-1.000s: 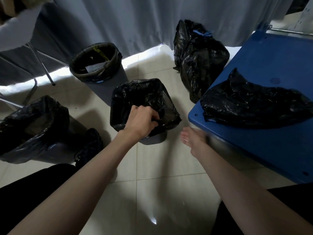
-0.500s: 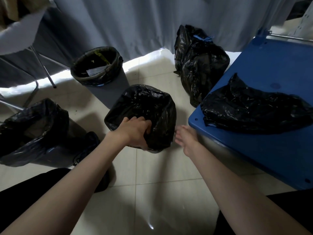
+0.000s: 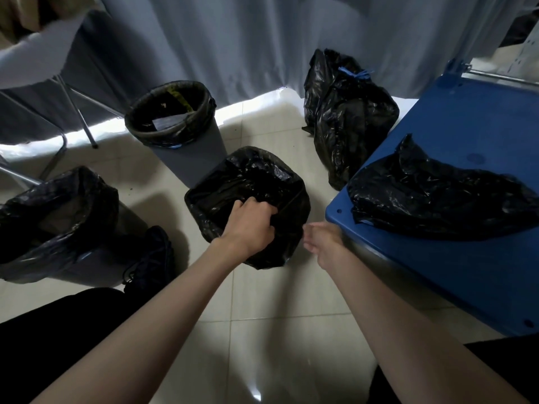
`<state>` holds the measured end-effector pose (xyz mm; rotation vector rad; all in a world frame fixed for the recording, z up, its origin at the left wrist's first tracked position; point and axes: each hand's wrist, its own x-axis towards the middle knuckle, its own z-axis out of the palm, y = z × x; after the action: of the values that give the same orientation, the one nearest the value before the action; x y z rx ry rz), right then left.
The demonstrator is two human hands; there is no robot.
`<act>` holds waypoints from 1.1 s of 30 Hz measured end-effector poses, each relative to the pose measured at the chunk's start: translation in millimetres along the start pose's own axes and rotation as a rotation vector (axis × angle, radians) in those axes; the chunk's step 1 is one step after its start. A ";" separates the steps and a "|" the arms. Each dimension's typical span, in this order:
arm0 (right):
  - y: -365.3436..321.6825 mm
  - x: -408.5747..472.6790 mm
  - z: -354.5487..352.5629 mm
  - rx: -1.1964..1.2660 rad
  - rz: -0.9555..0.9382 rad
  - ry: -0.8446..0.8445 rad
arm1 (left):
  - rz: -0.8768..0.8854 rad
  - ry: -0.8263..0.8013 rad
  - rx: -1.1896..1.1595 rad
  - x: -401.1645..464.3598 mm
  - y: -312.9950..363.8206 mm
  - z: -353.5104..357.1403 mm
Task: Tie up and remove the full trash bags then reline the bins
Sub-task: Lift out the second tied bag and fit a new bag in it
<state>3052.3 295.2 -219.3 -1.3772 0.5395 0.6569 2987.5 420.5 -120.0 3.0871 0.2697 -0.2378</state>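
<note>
Head: tied bag (image 3: 347, 112) beside blue table (image 3: 481, 126).

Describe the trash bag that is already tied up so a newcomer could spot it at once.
Start at the grey curtain along the back, then drop to the floor just left of the blue platform. There stands the tied trash bag, black and bulging. Unlike the liners in the bins and the loose bag lying flat on the platform, it sits in no bin and shows a blue tie at its top.
</note>
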 end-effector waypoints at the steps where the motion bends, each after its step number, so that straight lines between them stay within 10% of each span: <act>1: -2.4 1.1 1.2 0.011 -0.044 0.054 | 0.014 -0.010 0.003 -2.0 -3.0 -0.9; 13: -8.4 3.5 -1.7 -0.067 -0.036 0.088 | 0.050 -0.010 -0.021 -13.7 -32.9 3.7; 19: -44.6 -24.3 17.3 -0.129 -0.480 0.187 | 0.007 0.149 -0.231 -21.3 -43.3 3.0; 24: -55.0 -40.5 30.3 -0.623 -0.660 -0.023 | -0.196 -0.336 -0.247 -12.6 -47.4 -0.6; 30: -53.7 -51.9 25.9 -0.993 -0.811 0.100 | -0.291 -0.756 -0.187 33.0 -37.6 -16.6; 33: -62.9 -54.1 34.7 -1.118 -1.189 0.181 | -0.029 -0.511 0.026 45.0 -39.6 -25.3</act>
<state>3057.0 319.4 -132.8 -2.4297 -0.6708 -0.2525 3028.1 468.3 -102.8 2.9093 0.2872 -1.0095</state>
